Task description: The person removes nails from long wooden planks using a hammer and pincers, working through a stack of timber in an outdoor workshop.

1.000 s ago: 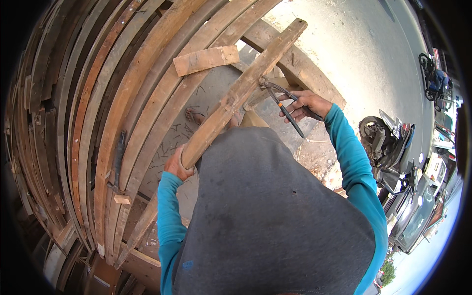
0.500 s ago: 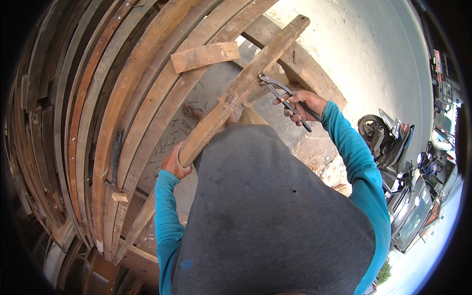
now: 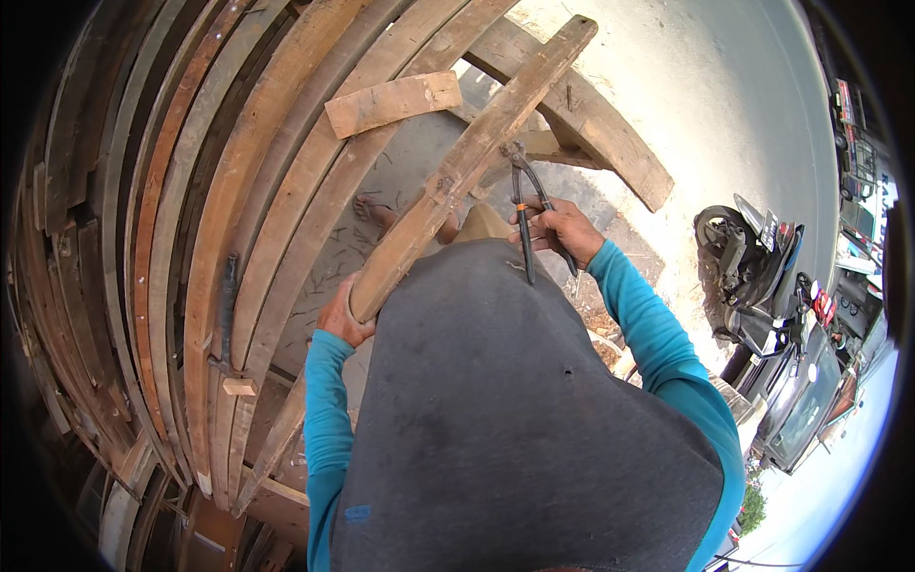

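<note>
"What is the left hand (image 3: 345, 315) doing?"

"It is gripping the near end of a wooden beam (image 3: 467, 164), just beside the dark grey garment (image 3: 534, 400). From there the beam is slanting up and away to the right."

"And the right hand (image 3: 560, 234)?"

"That one is holding a pair of pincers (image 3: 518, 189) by the handles, its fingers curling around them, and the handles are standing apart. The head of the pincers is sitting at the beam's right edge; I'm not managing to tell whether it is biting on anything."

"Where is the far end of the beam pointing?"

"It is crossing above a thick plank (image 3: 610, 129) and pointing toward the sunlit ground (image 3: 705, 105)."

"What are you seeing on the left?"

"Long boards (image 3: 257, 214) are running in rows. A short board (image 3: 393, 103) is lying across the nearest ones. Lower down, a hammer (image 3: 229, 303) is resting on them, a small wood block (image 3: 239, 386) lying just beside its head."

"Anything else?"

"A foot (image 3: 377, 212) is showing left of the beam, on a floor where dark nails are lying scattered. Well off to the right, a motorcycle (image 3: 758, 272) is standing."
</note>
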Tool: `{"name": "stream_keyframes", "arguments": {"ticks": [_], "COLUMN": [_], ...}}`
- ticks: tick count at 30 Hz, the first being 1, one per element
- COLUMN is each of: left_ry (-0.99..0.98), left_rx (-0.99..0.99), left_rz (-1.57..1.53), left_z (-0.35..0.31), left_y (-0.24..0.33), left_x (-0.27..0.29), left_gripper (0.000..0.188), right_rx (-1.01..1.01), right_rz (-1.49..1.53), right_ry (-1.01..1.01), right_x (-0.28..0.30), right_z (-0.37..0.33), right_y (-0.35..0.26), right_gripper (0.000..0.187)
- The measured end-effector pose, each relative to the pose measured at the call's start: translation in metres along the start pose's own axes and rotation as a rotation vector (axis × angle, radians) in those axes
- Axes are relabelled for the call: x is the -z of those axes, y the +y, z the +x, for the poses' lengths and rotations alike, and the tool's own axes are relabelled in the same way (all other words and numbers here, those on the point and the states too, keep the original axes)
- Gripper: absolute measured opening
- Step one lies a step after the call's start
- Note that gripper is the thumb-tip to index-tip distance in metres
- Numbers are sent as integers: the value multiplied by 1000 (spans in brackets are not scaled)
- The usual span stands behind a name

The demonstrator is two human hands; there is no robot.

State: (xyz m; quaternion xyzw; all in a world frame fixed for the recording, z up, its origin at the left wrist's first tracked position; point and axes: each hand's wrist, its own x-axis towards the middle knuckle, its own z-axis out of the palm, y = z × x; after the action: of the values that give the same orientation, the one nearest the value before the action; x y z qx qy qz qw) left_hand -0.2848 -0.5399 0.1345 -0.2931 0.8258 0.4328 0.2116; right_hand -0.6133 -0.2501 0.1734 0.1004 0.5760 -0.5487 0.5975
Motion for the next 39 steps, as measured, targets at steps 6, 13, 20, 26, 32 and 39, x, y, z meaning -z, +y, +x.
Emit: {"name": "stream_keyframes", "arguments": {"ticks": [6, 13, 20, 26, 32, 39], "left_ry": [-39, 35, 92, 49, -57, -15], "left_rx": [52, 44, 17, 53, 2, -55], "left_rz": [9, 52, 80, 34, -72, -70], "left_z": [-1, -3, -7, -5, 4, 3], "left_y": [-6, -10, -11, -2, 7, -7], "left_x": [-2, -15, -23, -13, 14, 6], "left_gripper": [92, 95, 99, 96, 92, 90], "right_rx": [-30, -123, -251, -220, 331, 184], "right_rz": [-276, -542, -515, 24, 30, -273], "right_ry": [-29, -121, -155, -81, 245, 60], "right_x": [23, 38, 47, 5, -58, 8], "right_z": [-1, -2, 6, 4, 64, 23], "right_y": [-43, -90, -125, -48, 66, 11], "right_gripper": [61, 58, 45, 20, 17, 45]}}
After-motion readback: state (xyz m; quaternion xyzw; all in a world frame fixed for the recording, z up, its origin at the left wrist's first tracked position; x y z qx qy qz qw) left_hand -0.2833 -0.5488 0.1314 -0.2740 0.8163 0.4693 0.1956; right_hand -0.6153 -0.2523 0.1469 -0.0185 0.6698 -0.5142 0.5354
